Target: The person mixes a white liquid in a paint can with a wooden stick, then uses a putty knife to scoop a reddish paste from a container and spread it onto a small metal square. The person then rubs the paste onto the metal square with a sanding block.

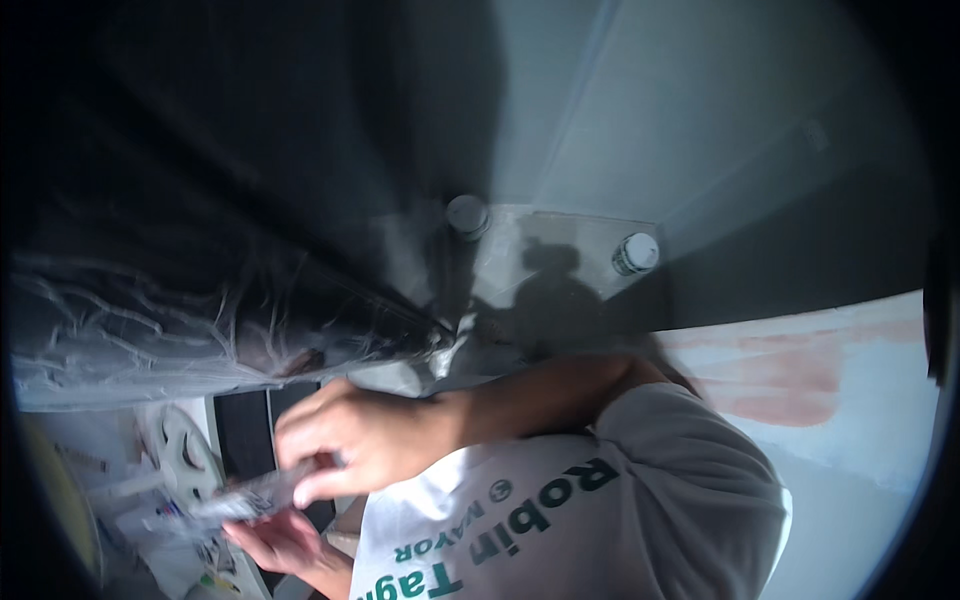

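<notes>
My right hand (370,438) reaches across my body to the lower left, its fingers closed on the near end of a flat, greyish, thin thing (240,500). Motion smears that thing. It looks partly see-through with dark marks, and its exact kind cannot be made out. Just below it is my left hand (285,545), turned upward, its fingers against the underside and partly hidden by it. Both hands are in front of my white T-shirt (520,520), which has green print.
Dark, wrinkled plastic sheeting (150,320) covers something along the left. Two tubs with pale lids, one in shadow (467,215) and one lit (637,254), stand on the floor ahead. A wall (780,380) with reddish patches runs along the right. A white slotted object (185,455) and clutter lie lower left.
</notes>
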### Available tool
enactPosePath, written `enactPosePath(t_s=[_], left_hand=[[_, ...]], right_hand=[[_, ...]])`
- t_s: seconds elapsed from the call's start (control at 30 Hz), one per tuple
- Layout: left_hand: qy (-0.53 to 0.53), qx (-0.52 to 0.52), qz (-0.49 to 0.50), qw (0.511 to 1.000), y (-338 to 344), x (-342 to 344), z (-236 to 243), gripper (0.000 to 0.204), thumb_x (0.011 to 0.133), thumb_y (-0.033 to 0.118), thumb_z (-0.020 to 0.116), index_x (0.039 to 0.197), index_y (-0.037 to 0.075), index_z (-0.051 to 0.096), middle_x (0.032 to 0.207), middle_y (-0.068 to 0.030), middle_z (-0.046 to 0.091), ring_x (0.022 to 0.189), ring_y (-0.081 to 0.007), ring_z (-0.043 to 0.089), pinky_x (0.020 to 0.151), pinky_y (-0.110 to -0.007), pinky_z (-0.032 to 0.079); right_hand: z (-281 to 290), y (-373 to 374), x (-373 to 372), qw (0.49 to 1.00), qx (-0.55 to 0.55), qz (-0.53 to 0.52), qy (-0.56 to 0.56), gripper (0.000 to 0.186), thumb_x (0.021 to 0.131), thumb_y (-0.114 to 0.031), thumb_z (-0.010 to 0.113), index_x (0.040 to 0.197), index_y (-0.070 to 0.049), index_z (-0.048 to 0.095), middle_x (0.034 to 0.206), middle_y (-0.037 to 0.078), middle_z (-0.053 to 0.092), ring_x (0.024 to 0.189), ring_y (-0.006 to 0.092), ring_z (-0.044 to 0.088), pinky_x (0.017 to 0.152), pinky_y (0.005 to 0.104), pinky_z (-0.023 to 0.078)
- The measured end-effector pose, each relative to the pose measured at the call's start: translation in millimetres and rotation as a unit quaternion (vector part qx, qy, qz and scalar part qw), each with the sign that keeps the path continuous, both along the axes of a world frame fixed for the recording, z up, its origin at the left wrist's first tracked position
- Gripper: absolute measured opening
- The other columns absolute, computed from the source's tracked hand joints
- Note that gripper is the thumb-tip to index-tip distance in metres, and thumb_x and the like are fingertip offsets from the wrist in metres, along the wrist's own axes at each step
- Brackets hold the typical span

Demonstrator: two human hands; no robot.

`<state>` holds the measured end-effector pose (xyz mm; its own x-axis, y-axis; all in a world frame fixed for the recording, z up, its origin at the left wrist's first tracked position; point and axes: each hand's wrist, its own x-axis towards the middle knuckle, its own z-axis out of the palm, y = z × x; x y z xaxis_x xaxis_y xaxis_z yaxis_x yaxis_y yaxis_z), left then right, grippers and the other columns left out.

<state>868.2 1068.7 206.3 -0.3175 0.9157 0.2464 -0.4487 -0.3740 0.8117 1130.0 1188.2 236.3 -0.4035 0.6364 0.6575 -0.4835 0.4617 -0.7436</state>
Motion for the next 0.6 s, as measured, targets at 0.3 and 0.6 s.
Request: enactPosePath(t_s=[0.3, 0.6], left_hand=[[0.022, -0.176, 0.314, 0.933, 72.4, -60.0, -33.3, 0.022, 0.105, 0.015, 0.068, 0.125, 0.005, 0.065, 0.102, -0.001, 0.069, 0.084, -0.0083, 0.063, 0.07, -0.023, 0.052], [-0.108, -0.058, 0.364, 0.923, 20.8, -22.8, -40.2, 0.019, 0.109, 0.009, 0.057, 0.128, 0.007, 0.056, 0.12, -0.0068, 0.068, 0.103, -0.0127, 0.067, 0.091, -0.03, 0.056]], right_hand=[[-6.2, 37.3, -61.0, 0.953, 0.109, -0.108, -0.261, 0.021, 0.094, -0.007, 0.068, 0.115, -0.005, 0.07, 0.104, 0.013, 0.059, 0.09, 0.0321, 0.07, 0.08, 0.0429, 0.059], [-10.1, 17.8, -144.7, 0.91, 0.271, 0.007, -0.315, 0.033, 0.084, 0.002, 0.072, 0.117, -0.006, 0.073, 0.098, 0.009, 0.062, 0.089, 0.0291, 0.07, 0.078, 0.0383, 0.059]])
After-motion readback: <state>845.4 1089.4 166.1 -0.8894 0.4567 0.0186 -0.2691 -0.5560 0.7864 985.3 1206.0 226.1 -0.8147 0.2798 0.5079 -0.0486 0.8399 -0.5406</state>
